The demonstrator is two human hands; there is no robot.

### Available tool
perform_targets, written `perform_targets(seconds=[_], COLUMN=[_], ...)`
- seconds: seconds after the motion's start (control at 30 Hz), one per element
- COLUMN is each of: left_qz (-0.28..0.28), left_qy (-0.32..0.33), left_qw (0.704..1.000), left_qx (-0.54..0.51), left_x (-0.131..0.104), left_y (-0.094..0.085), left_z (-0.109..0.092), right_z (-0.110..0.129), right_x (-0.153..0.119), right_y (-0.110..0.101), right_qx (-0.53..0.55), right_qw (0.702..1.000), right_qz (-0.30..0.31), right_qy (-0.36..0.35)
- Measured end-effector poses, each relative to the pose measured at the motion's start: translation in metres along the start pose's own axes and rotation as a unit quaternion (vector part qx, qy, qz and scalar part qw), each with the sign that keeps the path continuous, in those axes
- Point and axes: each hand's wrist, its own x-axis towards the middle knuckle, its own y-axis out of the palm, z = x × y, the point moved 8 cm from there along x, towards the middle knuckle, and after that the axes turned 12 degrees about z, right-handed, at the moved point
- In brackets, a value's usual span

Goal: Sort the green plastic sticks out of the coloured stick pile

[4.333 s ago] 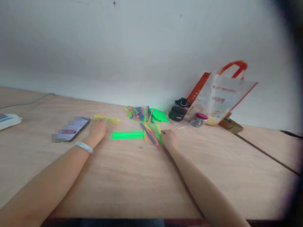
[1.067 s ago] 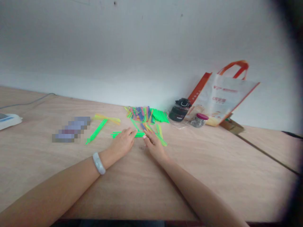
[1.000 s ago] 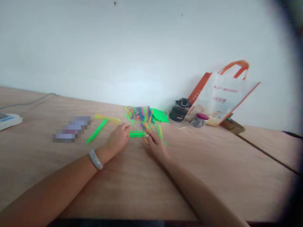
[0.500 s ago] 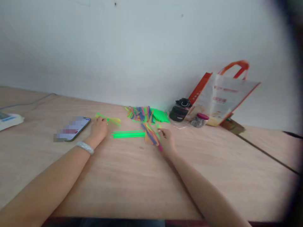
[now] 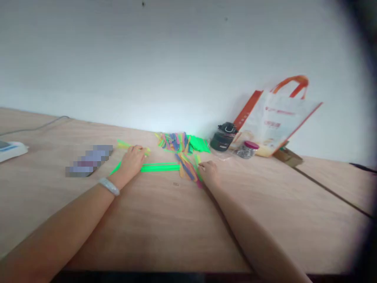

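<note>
My left hand (image 5: 134, 159) is closed over a bright green stick (image 5: 115, 169), whose lower end shows left of the wrist. Yellow sticks (image 5: 123, 144) lie just beyond this hand. To its right, several long green sticks (image 5: 160, 168) lie side by side. A loose pile of coloured craft sticks (image 5: 187, 168), orange, purple and pink, is between the hands. My right hand (image 5: 209, 171) is at the pile's right edge, fingers pinched on a yellow-green stick (image 5: 197, 158). Its fingertips are blurred.
Behind the hands lie a bundle of mixed craft sticks (image 5: 173, 142) and a green stack (image 5: 199, 144). A black bottle (image 5: 222, 140), a red-lidded jar (image 5: 247, 150) and a carrier bag (image 5: 282, 122) stand at back right. A phone (image 5: 90, 160) and white device (image 5: 13, 150) are left.
My left hand has moved right and slightly towards me, off the yellow sticks, and the green stick now shows beneath its wrist. My right hand has barely shifted.
</note>
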Motion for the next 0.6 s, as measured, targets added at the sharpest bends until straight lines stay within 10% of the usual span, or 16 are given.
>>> perform_targets(seconds=[0.23,0.6], left_qz=[0.082,0.098], left_qy=[0.206,0.2], left_qw=[0.975,0.975], left_qx=[-0.024,-0.023], left_x=[-0.012,-0.014], left_y=[0.019,0.028], left_z=[-0.091,-0.095], right_z=[0.001,0.005], right_x=[0.001,0.0], right_y=[0.007,0.005], right_qx=[-0.023,0.009], right_qw=[0.999,0.999], right_qz=[0.025,0.023], right_qy=[0.011,0.026])
